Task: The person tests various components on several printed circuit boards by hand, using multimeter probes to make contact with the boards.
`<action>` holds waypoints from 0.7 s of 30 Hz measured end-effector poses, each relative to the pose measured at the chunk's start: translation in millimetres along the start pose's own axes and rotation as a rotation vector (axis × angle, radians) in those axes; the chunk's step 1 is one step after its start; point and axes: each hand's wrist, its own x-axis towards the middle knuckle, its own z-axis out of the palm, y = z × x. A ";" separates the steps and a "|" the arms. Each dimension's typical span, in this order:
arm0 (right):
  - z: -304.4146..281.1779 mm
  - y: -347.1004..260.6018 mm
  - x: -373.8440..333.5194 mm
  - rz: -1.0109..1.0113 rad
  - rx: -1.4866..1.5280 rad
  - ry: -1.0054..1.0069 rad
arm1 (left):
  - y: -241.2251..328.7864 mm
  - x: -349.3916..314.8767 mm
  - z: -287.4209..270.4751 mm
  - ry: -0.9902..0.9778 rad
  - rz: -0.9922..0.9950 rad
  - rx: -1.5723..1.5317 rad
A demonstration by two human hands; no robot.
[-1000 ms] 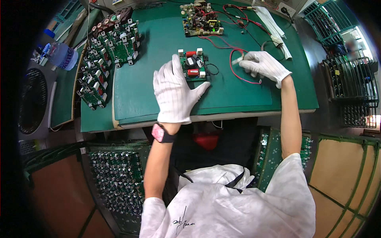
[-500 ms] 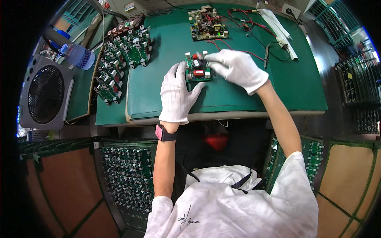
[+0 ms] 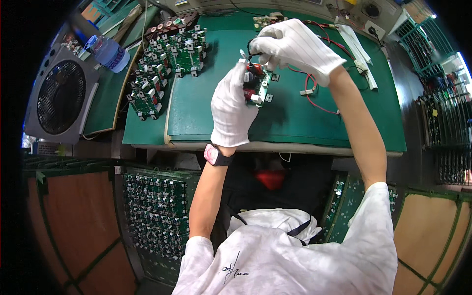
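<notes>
My left hand (image 3: 233,110), in a white glove, grips a green circuit board (image 3: 264,87) by its left side. The board is tilted up off the green mat, and red and black round parts show on its face. At its top end, my gloved right hand (image 3: 297,48) pinches a short black wire-like piece (image 3: 250,47), with the fingertips close together. Part of that piece is hidden by the fingers. Another, larger board (image 3: 265,20) lies at the back of the bench, partly behind my right hand.
Several boards (image 3: 187,51) stand on the bench's left side. Red leads (image 3: 310,81) and white strips (image 3: 355,51) lie at the right. A fan (image 3: 61,101) and a water bottle (image 3: 109,53) are at far left. A rack of boards (image 3: 445,115) stands at far right.
The board has been lifted and tilted up off the mat by my left hand. My right hand has moved up to its top end and now pinches the black piece. The view has shifted slightly.
</notes>
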 end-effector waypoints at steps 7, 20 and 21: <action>5.7 -8.8 17.3 -0.281 -0.074 -0.260 | -25.2 -2.0 -52.4 -0.072 -0.796 -0.865; 112.1 10.1 60.7 -0.714 -0.456 -0.026 | -92.8 2.9 -95.6 -0.327 -0.863 -0.434; 116.4 12.2 64.2 -0.729 -0.454 -0.022 | -95.8 2.8 -94.9 -0.336 -0.911 -0.314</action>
